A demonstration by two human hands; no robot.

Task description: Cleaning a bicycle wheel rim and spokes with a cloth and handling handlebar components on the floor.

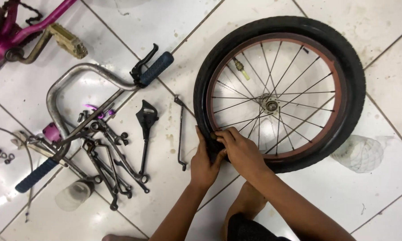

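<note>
A small bicycle wheel lies flat on the white tiled floor, with a black tyre [343, 53], a reddish rim [337, 89] and thin spokes around a metal hub [269, 105]. My left hand [204, 163] grips the outer side of the tyre at its near left edge. Just beside it, my right hand [239, 148] presses its fingers on the tyre bead against the rim. A yellowish valve [240, 68] sticks inward from the rim at the far left.
Several wrenches [116, 160] lie scattered to the left, with a bent rod [180, 134] and a black tool [146, 120]. A steel handlebar [67, 89] with blue grips, a pink frame with pedal [67, 40], a clear jar [74, 195] and a net bag [359, 154] lie around.
</note>
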